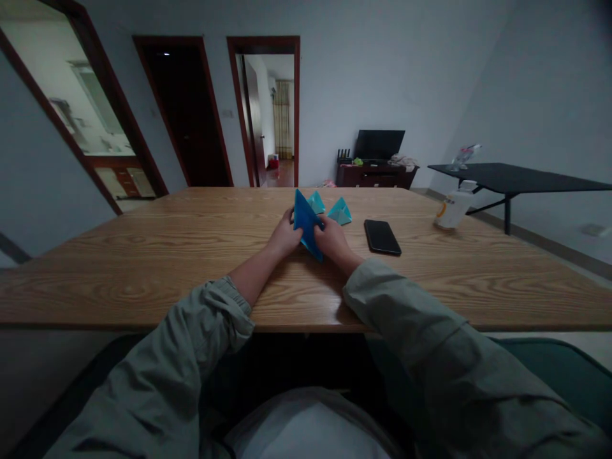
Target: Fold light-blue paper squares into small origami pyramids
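Note:
Both of my hands grip a folded sheet of blue paper, held up just above the table. My left hand has its thumb on the near face at the left edge, with the other fingers mostly behind the sheet. On the right side, my right hand pinches the paper between thumb and fingers. Behind the sheet stand two light-blue folded paper shapes, one partly hidden by it and the other a little to the right. Both look like small pointed pyramids.
A black smartphone lies on the wooden table right of my hands. Farther right stands a white bottle with a label. Beyond the table are a black side table and a television on a dark cabinet.

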